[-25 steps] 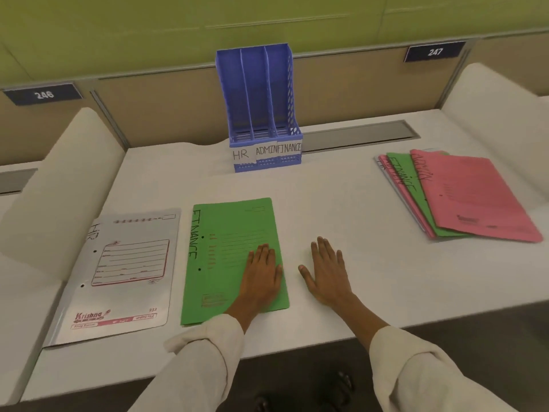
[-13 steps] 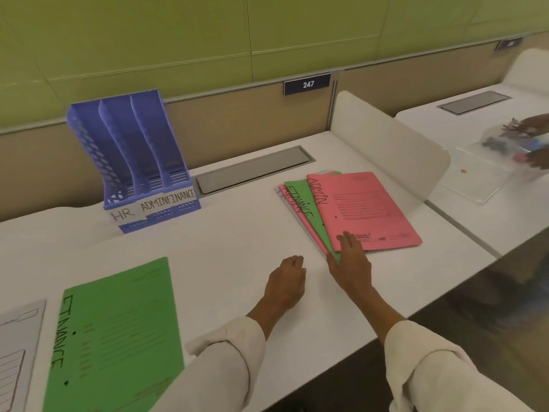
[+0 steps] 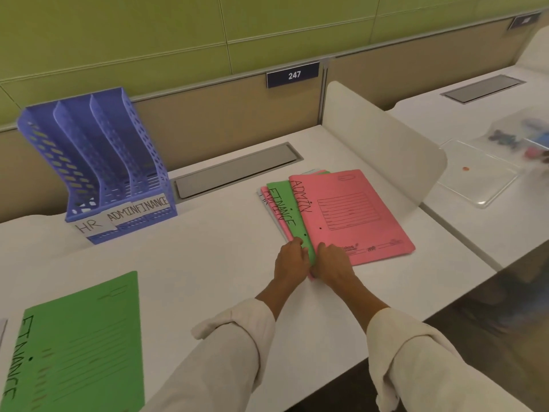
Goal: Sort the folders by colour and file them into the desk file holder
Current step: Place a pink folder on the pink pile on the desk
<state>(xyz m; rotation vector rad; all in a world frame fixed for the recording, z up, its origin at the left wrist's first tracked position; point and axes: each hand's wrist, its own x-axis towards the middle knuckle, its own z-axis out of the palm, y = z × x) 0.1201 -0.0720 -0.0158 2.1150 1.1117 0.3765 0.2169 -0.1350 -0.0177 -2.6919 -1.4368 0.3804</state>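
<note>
The white desk (image 3: 225,263) spans your view, bounded at the right by a white divider panel (image 3: 383,144). At the back left stands the blue file holder (image 3: 98,162), upright, its three compartments labelled HR, ADMIN and FINANCE along the front. At your near left a green folder marked FINANCE (image 3: 80,349) lies flat and alone on the desk. To the right of centre lies a fanned stack of folders: the pink folder marked ADMIN (image 3: 356,215) on top, a second green FINANCE folder (image 3: 282,206) beneath it, and a further pink folder (image 3: 266,197) and a pale edge lower still. Your left hand (image 3: 289,261) is at the near left corner of this stack, fingers curled against the edges of the lower folders; whether it grips them cannot be told. Your right hand (image 3: 334,264) rests on the near corner of the top pink folder, fingers bent, its hold likewise unclear.
</note>
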